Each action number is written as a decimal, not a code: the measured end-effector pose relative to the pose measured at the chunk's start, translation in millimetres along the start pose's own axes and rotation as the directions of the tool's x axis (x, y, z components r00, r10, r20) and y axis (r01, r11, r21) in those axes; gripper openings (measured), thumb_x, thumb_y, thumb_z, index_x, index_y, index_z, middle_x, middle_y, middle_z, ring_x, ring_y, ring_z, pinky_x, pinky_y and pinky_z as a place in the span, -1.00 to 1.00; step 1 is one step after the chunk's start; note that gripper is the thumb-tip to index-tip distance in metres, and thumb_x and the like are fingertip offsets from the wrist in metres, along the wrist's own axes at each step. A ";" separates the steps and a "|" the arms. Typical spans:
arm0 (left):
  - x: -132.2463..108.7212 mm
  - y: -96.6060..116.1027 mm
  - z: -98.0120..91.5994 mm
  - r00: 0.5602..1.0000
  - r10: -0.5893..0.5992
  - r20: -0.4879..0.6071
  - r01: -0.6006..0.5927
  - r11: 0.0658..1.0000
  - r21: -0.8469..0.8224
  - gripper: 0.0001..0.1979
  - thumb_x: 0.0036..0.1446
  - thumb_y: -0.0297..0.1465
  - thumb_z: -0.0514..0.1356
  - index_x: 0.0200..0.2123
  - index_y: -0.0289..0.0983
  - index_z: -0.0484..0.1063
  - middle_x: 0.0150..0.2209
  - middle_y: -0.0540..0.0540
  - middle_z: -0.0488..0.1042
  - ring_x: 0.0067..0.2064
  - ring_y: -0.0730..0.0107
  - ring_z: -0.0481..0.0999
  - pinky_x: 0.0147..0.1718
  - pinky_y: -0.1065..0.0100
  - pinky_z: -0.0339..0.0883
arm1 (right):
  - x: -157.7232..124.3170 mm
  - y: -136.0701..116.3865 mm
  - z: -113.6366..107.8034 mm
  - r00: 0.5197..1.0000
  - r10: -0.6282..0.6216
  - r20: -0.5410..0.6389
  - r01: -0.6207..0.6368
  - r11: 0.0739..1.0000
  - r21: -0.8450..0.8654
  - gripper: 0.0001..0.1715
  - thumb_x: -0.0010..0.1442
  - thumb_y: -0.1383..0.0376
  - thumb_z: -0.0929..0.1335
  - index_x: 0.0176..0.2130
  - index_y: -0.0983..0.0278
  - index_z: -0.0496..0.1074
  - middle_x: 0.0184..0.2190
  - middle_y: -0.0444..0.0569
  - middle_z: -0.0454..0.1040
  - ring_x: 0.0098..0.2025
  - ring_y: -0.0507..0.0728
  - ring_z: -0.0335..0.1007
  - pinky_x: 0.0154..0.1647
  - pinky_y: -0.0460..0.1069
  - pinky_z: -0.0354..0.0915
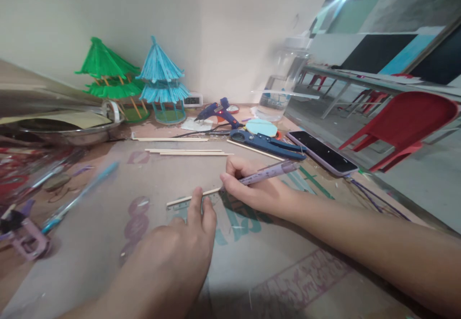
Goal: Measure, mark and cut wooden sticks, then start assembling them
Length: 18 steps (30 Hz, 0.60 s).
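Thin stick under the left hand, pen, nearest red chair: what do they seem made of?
Thin stick: probably wood or bamboo, matte and bare, judging by its pale colour.
Pen: likely plastic, with a lilac barrel bearing darker marks; its sheen is hard to tell.
Nearest red chair: seemingly moulded plastic, smooth, back and legs evenly coloured.

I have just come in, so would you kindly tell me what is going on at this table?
A person's left hand presses a thin pale stick to the table with the fingertips. The right hand grips a purple pen, its tip end close to the stick's right end; whether they touch is unclear. More sticks lie beyond the hands, near a blue cutting tool and a glue gun. A green model and a light-blue model, both with tiered roofs, stand near the wall.
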<state>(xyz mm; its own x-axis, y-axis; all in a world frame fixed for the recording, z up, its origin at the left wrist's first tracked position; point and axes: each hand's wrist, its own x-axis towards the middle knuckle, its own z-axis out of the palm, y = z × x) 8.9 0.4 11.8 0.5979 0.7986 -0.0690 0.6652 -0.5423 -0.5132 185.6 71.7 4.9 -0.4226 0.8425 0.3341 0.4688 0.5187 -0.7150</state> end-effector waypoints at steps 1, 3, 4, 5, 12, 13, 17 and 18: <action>0.7 0.0 -0.7 1.000 -0.005 0.025 0.005 1.000 0.001 -0.27 -0.06 -0.76 -0.04 0.21 -0.31 0.31 0.18 -0.47 0.23 -0.58 0.19 0.58 -0.70 0.33 0.42 | -0.1 0.1 0.0 1.000 0.005 -0.003 -0.005 1.000 -0.006 -0.72 0.22 0.25 0.22 -0.50 0.19 0.08 -0.58 -0.22 0.17 -0.53 0.01 0.11 -0.49 -0.08 0.08; 2.1 0.1 -2.0 0.998 -0.005 0.055 0.005 1.000 -0.001 -0.25 -0.07 -0.76 -0.03 0.22 -0.30 0.30 0.18 -0.48 0.22 -0.56 0.17 0.59 -0.69 0.33 0.43 | -0.2 0.3 -0.1 1.000 0.006 -0.010 -0.006 1.000 -0.017 -0.72 0.22 0.25 0.23 -0.50 0.19 0.08 -0.58 -0.22 0.18 -0.53 0.01 0.11 -0.50 -0.08 0.07; 2.6 0.1 -2.4 0.999 0.000 0.052 0.000 1.000 -0.001 -0.26 -0.07 -0.76 -0.03 0.22 -0.31 0.30 0.17 -0.48 0.22 -0.56 0.17 0.59 -0.69 0.34 0.43 | -0.2 0.4 -0.1 1.000 0.004 -0.015 -0.005 1.000 -0.019 -0.72 0.22 0.25 0.23 -0.50 0.19 0.08 -0.58 -0.22 0.18 -0.53 0.01 0.11 -0.50 -0.08 0.08; 2.8 0.3 -2.4 0.999 0.005 0.042 -0.005 1.000 0.001 -0.27 -0.07 -0.76 -0.03 0.22 -0.32 0.30 0.17 -0.48 0.21 -0.56 0.17 0.59 -0.70 0.35 0.43 | -0.2 0.4 -0.1 1.000 0.004 -0.018 -0.004 1.000 -0.018 -0.71 0.22 0.25 0.23 -0.50 0.19 0.08 -0.58 -0.22 0.18 -0.53 0.01 0.11 -0.50 -0.08 0.08; 0.2 1.3 0.6 1.000 0.018 -0.015 -0.017 0.999 0.029 -0.28 -0.08 -0.75 -0.01 0.21 -0.36 0.30 0.17 -0.51 0.21 -0.56 0.18 0.58 -0.70 0.35 0.44 | 0.5 -1.1 -0.3 0.999 0.009 -0.045 -0.010 1.000 -0.026 -0.71 0.21 0.24 0.23 -0.51 0.19 0.08 -0.61 -0.22 0.19 -0.55 0.00 0.12 -0.52 -0.10 0.07; 0.3 1.0 0.1 1.000 0.018 -0.012 -0.018 0.999 0.027 -0.28 -0.08 -0.75 -0.01 0.22 -0.36 0.30 0.17 -0.51 0.21 -0.56 0.17 0.59 -0.70 0.34 0.44 | 0.5 -1.1 -0.1 0.999 0.007 -0.046 -0.008 1.000 -0.025 -0.71 0.22 0.24 0.23 -0.51 0.19 0.09 -0.61 -0.22 0.20 -0.56 0.00 0.12 -0.53 -0.10 0.07; 2.0 -0.7 -3.6 0.999 0.025 0.033 -0.026 0.999 0.020 -0.27 -0.08 -0.75 -0.01 0.22 -0.37 0.28 0.17 -0.51 0.18 -0.54 0.16 0.60 -0.70 0.35 0.45 | 0.3 0.3 1.6 0.999 0.003 -0.042 -0.003 1.000 -0.011 -0.73 0.22 0.23 0.22 -0.50 0.19 0.10 -0.62 -0.23 0.20 -0.57 -0.01 0.13 -0.54 -0.11 0.05; 2.3 -1.0 -4.4 0.999 0.027 0.036 -0.028 0.999 0.023 -0.27 -0.07 -0.75 -0.01 0.22 -0.37 0.28 0.17 -0.51 0.18 -0.54 0.15 0.60 -0.70 0.35 0.45 | 0.4 0.7 1.9 0.999 0.007 -0.039 -0.007 1.000 -0.001 -0.73 0.23 0.23 0.22 -0.49 0.19 0.10 -0.63 -0.24 0.20 -0.58 -0.02 0.12 -0.54 -0.11 0.04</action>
<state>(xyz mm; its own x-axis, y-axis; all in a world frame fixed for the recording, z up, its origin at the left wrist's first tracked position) 11.6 1.6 15.9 0.5990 0.7926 -0.1137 0.6377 -0.5581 -0.5309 184.3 72.1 3.4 -0.3884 0.8513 0.3526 0.4723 0.5125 -0.7171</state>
